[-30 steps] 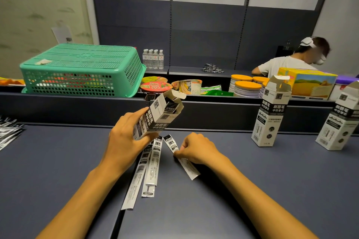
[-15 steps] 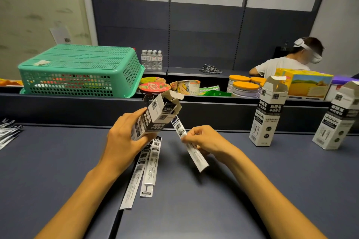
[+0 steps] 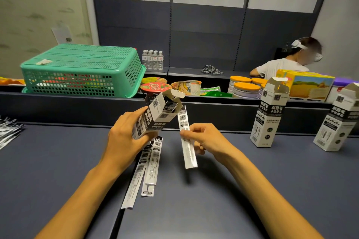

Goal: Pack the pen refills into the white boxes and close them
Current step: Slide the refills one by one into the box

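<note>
You work at a dark blue table [image 3: 252, 190]. Behind it, on your left, a green basket [image 3: 81, 70] lies upside down. Beside it you can see four small water bottles [image 3: 152, 59] in a row. Nearer the middle sit noodle bowls [image 3: 155, 85] with bright lids. On your right are tubs with orange lids [image 3: 245, 89] and a yellow picture box [image 3: 308, 85]. A person in a white shirt [image 3: 279, 67] stands at the back

Bare tabletop [image 3: 242, 190] lies open on the right; two loose refills [image 3: 144, 169] clutter the left, seemingly flat.
</note>
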Action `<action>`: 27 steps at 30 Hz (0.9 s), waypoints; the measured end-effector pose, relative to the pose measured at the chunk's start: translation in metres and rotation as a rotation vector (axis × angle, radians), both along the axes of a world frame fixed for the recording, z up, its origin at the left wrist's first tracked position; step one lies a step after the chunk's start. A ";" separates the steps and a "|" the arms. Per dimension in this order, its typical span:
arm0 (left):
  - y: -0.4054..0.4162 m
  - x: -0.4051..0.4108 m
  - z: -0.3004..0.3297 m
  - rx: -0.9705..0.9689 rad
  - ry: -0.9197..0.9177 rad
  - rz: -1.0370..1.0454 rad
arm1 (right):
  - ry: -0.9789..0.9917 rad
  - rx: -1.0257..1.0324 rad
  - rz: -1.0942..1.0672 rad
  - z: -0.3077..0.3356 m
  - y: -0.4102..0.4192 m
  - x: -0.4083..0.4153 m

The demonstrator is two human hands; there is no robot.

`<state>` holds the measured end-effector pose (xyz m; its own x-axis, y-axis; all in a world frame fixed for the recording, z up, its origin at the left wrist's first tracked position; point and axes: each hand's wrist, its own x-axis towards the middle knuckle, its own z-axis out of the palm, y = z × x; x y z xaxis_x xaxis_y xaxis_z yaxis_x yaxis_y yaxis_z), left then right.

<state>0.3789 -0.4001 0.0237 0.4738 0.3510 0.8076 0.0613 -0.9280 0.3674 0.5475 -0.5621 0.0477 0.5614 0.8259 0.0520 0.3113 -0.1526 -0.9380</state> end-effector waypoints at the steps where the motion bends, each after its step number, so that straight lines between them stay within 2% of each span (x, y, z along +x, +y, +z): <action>1: 0.000 0.000 0.000 0.000 0.001 0.001 | -0.004 -0.022 0.014 -0.002 0.003 -0.003; 9: 0.001 0.000 -0.001 0.003 0.007 0.007 | -0.128 -0.227 0.185 -0.011 0.031 -0.038; 14: 0.002 0.000 -0.001 0.000 -0.005 0.008 | -0.230 -0.353 0.096 -0.016 0.051 -0.049; 19: 0.001 0.000 0.000 0.004 -0.010 -0.004 | -0.555 -0.495 -0.068 -0.014 0.057 -0.060; 23: 0.000 0.000 0.000 0.006 -0.013 0.001 | -0.611 -0.539 -0.062 -0.013 0.056 -0.060; 27: 0.001 0.000 -0.001 -0.003 -0.018 -0.010 | -0.579 -0.594 -0.071 -0.014 0.054 -0.048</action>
